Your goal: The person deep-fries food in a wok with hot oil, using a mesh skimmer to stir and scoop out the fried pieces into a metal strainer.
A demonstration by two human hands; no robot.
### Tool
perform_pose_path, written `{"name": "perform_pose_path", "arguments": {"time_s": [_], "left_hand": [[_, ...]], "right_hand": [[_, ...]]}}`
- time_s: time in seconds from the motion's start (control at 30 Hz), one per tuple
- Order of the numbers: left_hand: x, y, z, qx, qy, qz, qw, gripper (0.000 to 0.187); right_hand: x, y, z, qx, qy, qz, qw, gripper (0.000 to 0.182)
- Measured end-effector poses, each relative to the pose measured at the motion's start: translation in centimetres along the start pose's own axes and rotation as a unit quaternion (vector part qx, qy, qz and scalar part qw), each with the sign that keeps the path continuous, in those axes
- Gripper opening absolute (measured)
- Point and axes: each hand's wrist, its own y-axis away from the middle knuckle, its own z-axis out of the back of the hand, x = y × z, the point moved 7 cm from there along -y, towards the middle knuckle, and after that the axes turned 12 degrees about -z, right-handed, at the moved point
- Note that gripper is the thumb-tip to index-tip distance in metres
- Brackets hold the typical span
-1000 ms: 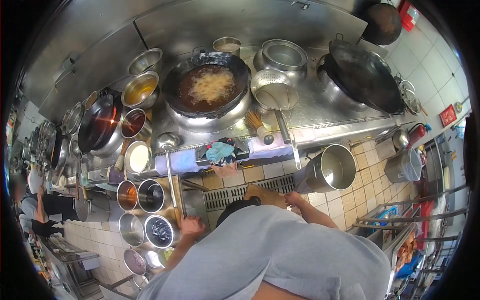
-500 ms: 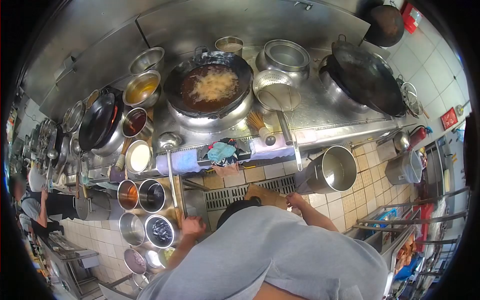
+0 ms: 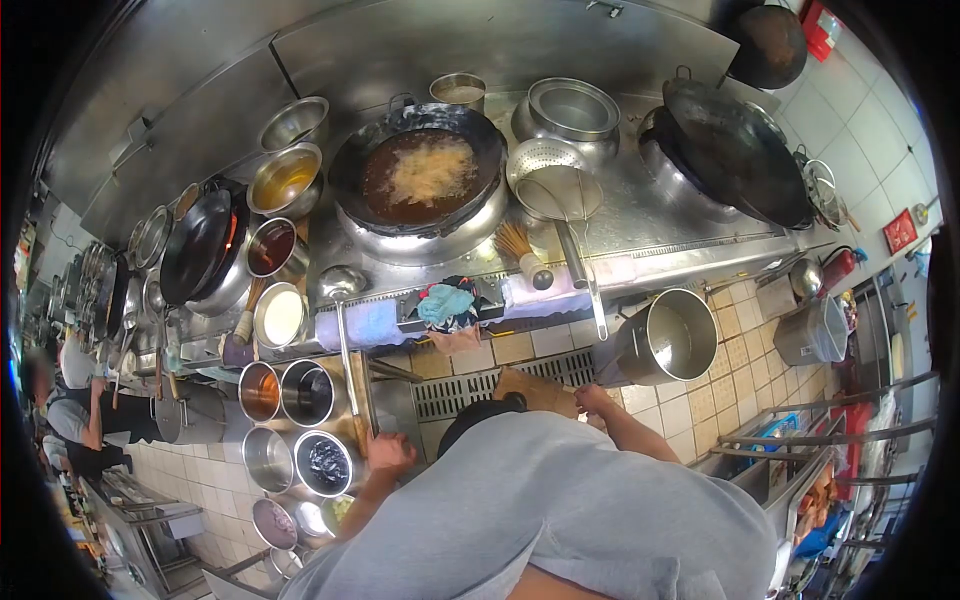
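My left hand (image 3: 391,454) is closed, its curled fingers right at the wooden end of a ladle (image 3: 342,286) whose bowl rests on the stove edge. Below the stove, my right hand (image 3: 592,400) is closed beside a flat brown piece (image 3: 545,388), and what its fingers hold I cannot tell. My head and grey shirt (image 3: 560,500) cover much of the floor between my hands. Straight ahead, pale food (image 3: 430,170) bubbles in dark oil inside a big wok (image 3: 345,150). A round strainer (image 3: 562,193) and a bamboo brush (image 3: 515,240) lie right of it.
Metal pots with sauces (image 3: 260,390) stand in rows at my left. A tall steel pot (image 3: 705,345) is on the right, near a black wok (image 3: 735,150). Folded cloths (image 3: 445,303) lie along the stove's front edge. Another person (image 3: 80,410) stands far left.
The view has shifted very slightly, and the foam in the wok looks a little different. Both hands stay in nearly the same places. At far left, the other person has moved slightly.
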Motion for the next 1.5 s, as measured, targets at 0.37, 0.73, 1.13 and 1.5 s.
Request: {"name": "perform_pose_path", "arguments": {"time_s": [0.37,0.73,1.13,1.5], "left_hand": [[-0.4,0.2,1.0,0.014,0.01,0.011,1.0,0.037],[-0.4,0.1,1.1,0.025,0.005,0.015,1.0,0.038],[-0.4,0.1,0.9,0.045,0.005,0.017,0.999,0.039],[-0.5,0.1,1.2,0.011,0.011,0.013,1.0,0.034]], "right_hand": [[-0.3,-0.6,0.2,-0.013,0.027,0.027,0.999,0.028],[-0.4,-0.5,0.4,0.002,-0.007,0.018,1.0,0.029],[-0.5,-0.3,0.9,0.004,0.008,0.0,1.0,0.034],[0.0,-1.3,0.8,0.004,0.09,0.065,0.994,0.032]]}}
